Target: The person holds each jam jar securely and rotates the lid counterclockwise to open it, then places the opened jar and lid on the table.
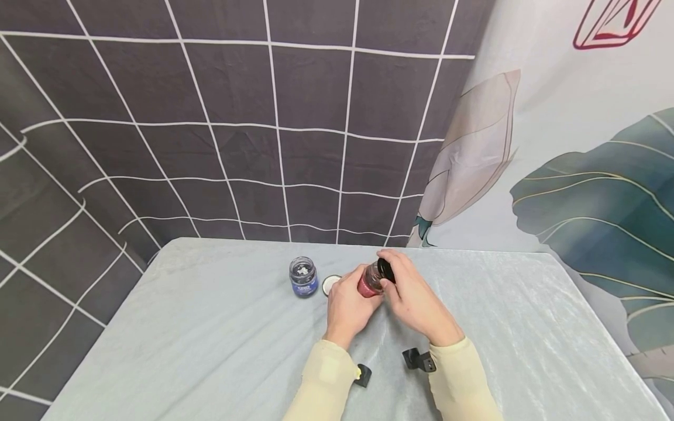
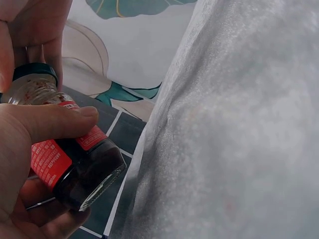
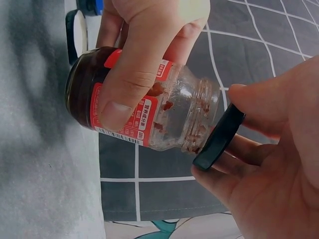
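My left hand (image 1: pixel 348 310) grips a glass jar (image 1: pixel 370 282) with a red label, holding it tilted above the table. Dark contents fill its lower part, and reddish bits cling inside the clear neck in the right wrist view. Fingers and thumb of my right hand (image 1: pixel 418 301) pinch the black lid (image 3: pixel 219 137) by its edge. That lid sits at a slant against the jar's mouth, one side standing off the rim. In the left wrist view, the left thumb lies across the label of the jar (image 2: pixel 89 169).
An uncapped jar (image 1: pixel 303 286) with a blue label stands upright left of my hands, something white inside it. Beside it lies a round lid (image 1: pixel 330 284), white face up. A pale grey cloth covers the table (image 1: pixel 210 327); dark gridded curtain (image 1: pixel 237 146) hangs behind.
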`<state>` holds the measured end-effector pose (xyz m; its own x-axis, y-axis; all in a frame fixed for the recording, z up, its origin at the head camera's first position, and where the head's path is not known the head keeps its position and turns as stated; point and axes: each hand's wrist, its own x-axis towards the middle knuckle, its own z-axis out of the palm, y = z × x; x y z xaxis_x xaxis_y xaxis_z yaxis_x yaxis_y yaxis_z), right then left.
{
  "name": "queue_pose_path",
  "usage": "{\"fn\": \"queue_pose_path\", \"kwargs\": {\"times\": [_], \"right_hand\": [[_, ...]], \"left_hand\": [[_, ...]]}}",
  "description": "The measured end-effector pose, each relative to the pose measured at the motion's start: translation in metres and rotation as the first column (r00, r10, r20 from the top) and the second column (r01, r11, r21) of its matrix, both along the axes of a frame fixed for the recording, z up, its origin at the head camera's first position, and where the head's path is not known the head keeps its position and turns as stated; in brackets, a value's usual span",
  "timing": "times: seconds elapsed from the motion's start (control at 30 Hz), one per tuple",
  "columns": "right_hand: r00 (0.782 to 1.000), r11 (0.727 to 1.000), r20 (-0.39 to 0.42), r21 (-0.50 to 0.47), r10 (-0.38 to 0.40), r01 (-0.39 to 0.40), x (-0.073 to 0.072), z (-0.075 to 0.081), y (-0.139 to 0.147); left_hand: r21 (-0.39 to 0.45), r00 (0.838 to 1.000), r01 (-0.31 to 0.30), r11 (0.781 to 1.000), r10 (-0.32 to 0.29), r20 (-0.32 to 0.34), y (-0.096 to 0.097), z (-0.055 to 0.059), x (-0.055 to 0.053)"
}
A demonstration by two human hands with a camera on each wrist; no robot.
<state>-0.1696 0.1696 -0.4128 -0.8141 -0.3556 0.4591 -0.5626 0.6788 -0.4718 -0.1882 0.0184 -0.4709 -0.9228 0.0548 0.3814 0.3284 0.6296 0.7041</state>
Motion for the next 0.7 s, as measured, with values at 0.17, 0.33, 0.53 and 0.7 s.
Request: {"fn": "queue_pose_path", "kwargs": {"times": [0.17,0.33,0.53,0.7], "right_hand": [[1.0,1.0,-0.008,-0.006,-0.002,0.002,0.0002,-0.0009,0.0007],[1.0,1.0,-0.003,-0.018,-0.011,0.011,0.0004,-0.001,0.0012],[1.0,0.999,0.009,-0.031,-0.024,0.024,0.0001,-0.0011,0.0019],[1.0,0.999,0.011,-0.036,-0.029,0.03,-0.0005,-0.0017,0.0022]], "left_hand": [[0.006,1.0,-0.001,1.0,0.001,-0.01,0.0001,-0.0006,0.0001],[0.008,1.0,0.005,1.0,-0.005,-0.014,-0.0002,-0.0008,-0.0008],[0.014,1.0,0.002,1.0,-0.002,-0.021,-0.0004,-0.0015,-0.0012],[0.02,0.999,-0.006,1.0,0.006,-0.035,0.0001,-0.0016,-0.0009]]}}
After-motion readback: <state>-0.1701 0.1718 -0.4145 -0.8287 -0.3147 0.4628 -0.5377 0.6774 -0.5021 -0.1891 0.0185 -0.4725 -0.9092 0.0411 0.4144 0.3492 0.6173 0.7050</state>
